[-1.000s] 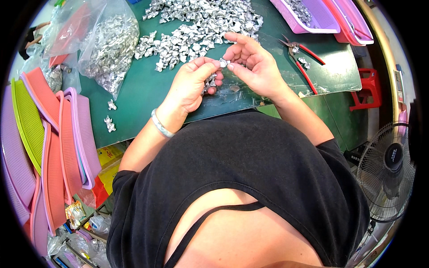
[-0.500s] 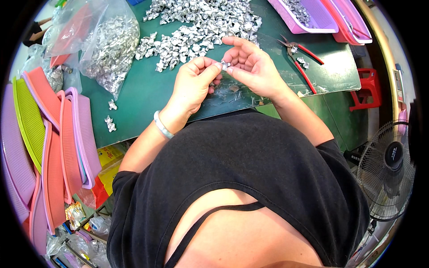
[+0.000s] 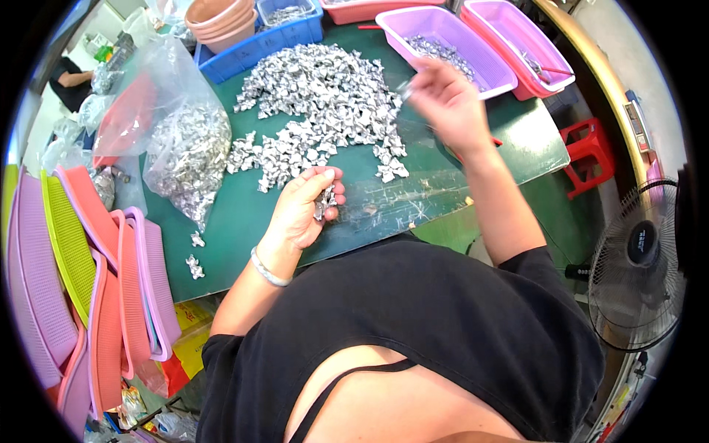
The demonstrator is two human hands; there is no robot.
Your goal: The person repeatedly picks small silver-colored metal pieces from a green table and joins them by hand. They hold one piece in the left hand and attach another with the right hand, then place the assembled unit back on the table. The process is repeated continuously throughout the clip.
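Several small silver metal castings, knobbly in shape, are cupped in my left hand (image 3: 304,207) near the table's front edge. Its fingers are curled round them and the thumb lies on top. My right hand (image 3: 452,107) is raised in front of the purple basket (image 3: 493,87), smeared by motion. A blurred small silver piece (image 3: 405,91) shows at its fingertips. Beyond both hands spreads a large pile of the same castings (image 3: 325,88). Red-handled cutting pliers (image 3: 497,142) lie mostly hidden behind my right wrist.
A clear bag of castings (image 3: 188,151) stands left of the pile, with two loose castings (image 3: 194,266) nearby. Stacked coloured baskets (image 3: 159,273) line the left side. At the back is a blue crate (image 3: 258,53); to the right, a red stool (image 3: 588,156) and a fan (image 3: 639,251).
My hands have parted: the right has swung up and away toward the purple basket. My left hand stays near the front edge, castings now showing in it. The whole view has shifted.
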